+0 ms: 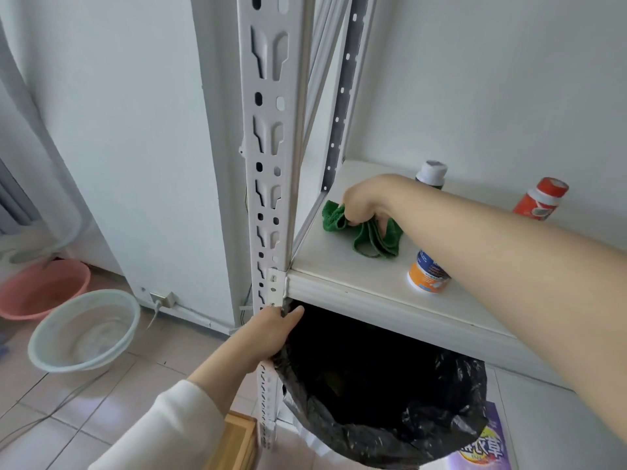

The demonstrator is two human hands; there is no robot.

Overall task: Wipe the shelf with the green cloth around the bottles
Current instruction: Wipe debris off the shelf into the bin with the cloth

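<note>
My right hand point(364, 205) grips a crumpled green cloth point(366, 237) and presses it on the white shelf point(342, 273) near its left rear corner. Three bottles stand on the shelf: an orange-and-white one point(428, 274) at the front, partly under my right forearm, a dark one with a white cap point(431, 174) at the back, and a red one point(541, 198) at the back right. My left hand point(271, 330) clasps the shelf's white perforated front post point(268, 157) just below the shelf board.
A bin lined with a black bag point(383, 401) stands under the shelf, beside a purple pack point(485, 446). On the tiled floor at the left sit a pale basin point(84, 330) and a pink basin point(44, 288). Cables run across the floor. A wooden box corner point(237, 439) is near my left sleeve.
</note>
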